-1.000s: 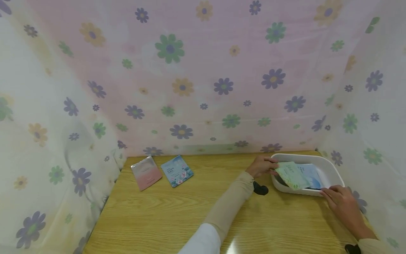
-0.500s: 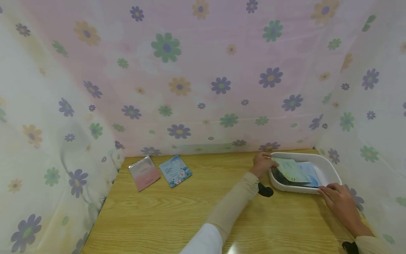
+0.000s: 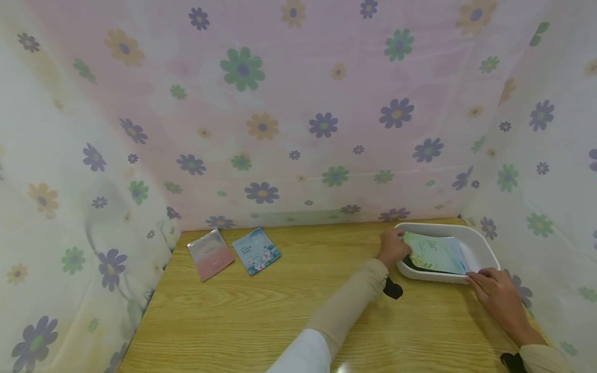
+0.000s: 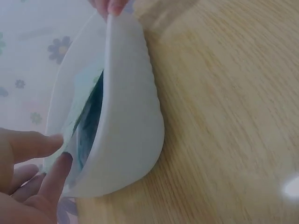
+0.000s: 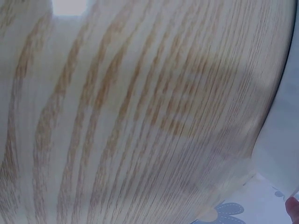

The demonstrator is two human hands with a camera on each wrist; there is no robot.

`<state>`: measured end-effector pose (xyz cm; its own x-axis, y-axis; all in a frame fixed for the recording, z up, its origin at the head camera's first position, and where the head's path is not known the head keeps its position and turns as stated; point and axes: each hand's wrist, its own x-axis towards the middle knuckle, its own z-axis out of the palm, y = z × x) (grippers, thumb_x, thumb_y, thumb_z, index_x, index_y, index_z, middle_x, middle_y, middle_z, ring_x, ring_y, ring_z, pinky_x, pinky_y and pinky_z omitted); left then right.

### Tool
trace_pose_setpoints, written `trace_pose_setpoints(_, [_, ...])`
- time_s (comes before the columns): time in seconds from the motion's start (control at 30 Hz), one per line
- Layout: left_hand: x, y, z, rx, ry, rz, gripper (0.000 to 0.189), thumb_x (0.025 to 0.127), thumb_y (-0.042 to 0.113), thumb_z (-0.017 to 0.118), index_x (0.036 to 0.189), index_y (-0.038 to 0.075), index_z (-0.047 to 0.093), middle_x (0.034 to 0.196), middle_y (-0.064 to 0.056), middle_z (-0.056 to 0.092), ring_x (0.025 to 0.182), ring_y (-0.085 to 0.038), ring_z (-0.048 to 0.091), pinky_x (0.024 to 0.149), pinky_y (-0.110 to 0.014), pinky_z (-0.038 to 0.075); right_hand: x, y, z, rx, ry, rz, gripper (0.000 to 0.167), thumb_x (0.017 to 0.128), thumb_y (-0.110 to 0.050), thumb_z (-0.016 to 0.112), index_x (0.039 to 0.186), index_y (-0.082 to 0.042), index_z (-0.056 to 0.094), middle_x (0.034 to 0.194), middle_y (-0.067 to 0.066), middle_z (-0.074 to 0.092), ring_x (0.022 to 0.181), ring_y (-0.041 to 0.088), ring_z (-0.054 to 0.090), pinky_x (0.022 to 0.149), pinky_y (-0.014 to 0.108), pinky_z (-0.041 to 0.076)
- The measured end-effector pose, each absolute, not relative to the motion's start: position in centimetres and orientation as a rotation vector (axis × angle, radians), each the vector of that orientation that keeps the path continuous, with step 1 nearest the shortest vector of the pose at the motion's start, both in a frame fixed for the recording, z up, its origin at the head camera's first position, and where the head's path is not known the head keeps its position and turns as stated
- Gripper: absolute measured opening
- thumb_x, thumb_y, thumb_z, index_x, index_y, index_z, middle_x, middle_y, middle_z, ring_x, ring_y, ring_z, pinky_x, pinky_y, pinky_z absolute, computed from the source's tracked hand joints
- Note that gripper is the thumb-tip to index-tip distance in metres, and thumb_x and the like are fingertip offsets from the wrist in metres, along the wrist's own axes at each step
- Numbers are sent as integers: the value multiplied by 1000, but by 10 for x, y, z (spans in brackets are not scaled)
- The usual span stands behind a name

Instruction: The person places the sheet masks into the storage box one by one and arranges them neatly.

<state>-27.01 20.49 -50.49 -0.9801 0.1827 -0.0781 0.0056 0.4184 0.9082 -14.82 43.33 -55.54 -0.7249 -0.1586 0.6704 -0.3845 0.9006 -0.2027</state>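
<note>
In the head view a white plastic bin [image 3: 480,251] stands at the table's back right. My left hand [image 3: 393,246] reaches over its left end. Thumb and index finger pinch the near edge of a flat green sachet [image 3: 429,252], as the left wrist view shows it tilted inside the bin [image 4: 131,112]. Under the green sachet lie a blue sachet [image 3: 460,252] and a dark one, mostly covered. My right hand [image 3: 501,300] grips the bin's front right rim; only a fingertip [image 5: 292,210] of it shows in the right wrist view.
A pink and silver sachet [image 3: 211,255] and a blue floral sachet [image 3: 256,251] lie flat side by side at the back left of the wooden table [image 3: 233,321]. Flower-printed cloth [image 3: 298,103] hangs behind and at both sides. Black wrist straps show on both arms.
The green sachet has come down into the bin and shifted right, now covering more of the blue one. My left hand has moved slightly right with it; the right hand keeps its grip.
</note>
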Motion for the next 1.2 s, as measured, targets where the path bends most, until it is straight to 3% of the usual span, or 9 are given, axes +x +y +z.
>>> trace_pose_setpoints(0.17, [-267, 209, -505, 372, 2618, 1333, 51, 66, -5, 74, 116, 3, 67, 108, 0, 67, 91, -7, 56, 68, -12, 45, -148, 434, -556, 398, -2368, 432, 24, 59, 5, 81, 81, 1, 74, 77, 13, 57, 69, 32, 50, 61, 38, 35])
trace_pose_setpoints(0.3, [-266, 207, -506, 481, 2591, 1259, 48, 71, -3, 70, 119, 4, 66, 108, 2, 68, 60, -10, 44, 54, -14, 39, -149, 433, -557, 406, -2358, 433, 17, 66, -2, 81, 81, 0, 74, 77, 14, 58, 69, 32, 51, 61, 39, 35])
trace_pose_setpoints(0.37, [-266, 205, -507, 514, 2545, 1296, 46, 73, -2, 70, 118, 5, 67, 108, 3, 68, 60, -8, 48, 51, -15, 39, -150, 432, -557, 405, -2361, 427, 15, 68, -4, 81, 81, -1, 74, 77, 13, 58, 69, 31, 51, 60, 39, 36])
trace_pose_setpoints(0.47, [-265, 198, -507, 544, 2431, 1408, 39, 77, 0, 70, 115, 8, 69, 114, 6, 65, 81, -6, 60, 53, -16, 44, -150, 432, -558, 399, -2371, 432, 19, 63, 0, 82, 80, 0, 74, 77, 13, 58, 68, 31, 49, 59, 37, 35])
trace_pose_setpoints(0.53, [-264, 194, -505, 574, 2388, 1462, 33, 80, 3, 69, 112, 11, 70, 116, 9, 63, 99, -7, 59, 59, -17, 47, -150, 432, -558, 400, -2376, 430, 24, 58, 4, 82, 80, 0, 74, 77, 13, 57, 68, 31, 49, 59, 35, 35])
trace_pose_setpoints(0.7, [-263, 180, -498, 679, 2334, 1558, 22, 85, 9, 69, 106, 13, 71, 109, 9, 62, 86, -2, 58, 65, -15, 49, -149, 432, -556, 414, -2369, 425, 29, 53, 8, 81, 81, 0, 74, 76, 14, 56, 67, 30, 48, 59, 34, 34])
trace_pose_setpoints(0.97, [-265, 151, -489, 742, 2221, 1668, 24, 88, 15, 69, 111, 12, 68, 105, -3, 66, 79, -1, 59, 64, -17, 51, -150, 432, -555, 423, -2368, 417, 29, 54, 7, 81, 81, -1, 74, 75, 13, 57, 67, 31, 48, 59, 35, 34])
trace_pose_setpoints(1.2, [-264, 124, -481, 696, 2102, 1774, 22, 89, 10, 67, 110, 10, 69, 94, 5, 64, 74, -4, 62, 60, -25, 55, -148, 433, -554, 431, -2371, 425, 13, 70, -4, 80, 79, 0, 73, 75, 14, 57, 66, 33, 48, 58, 41, 35])
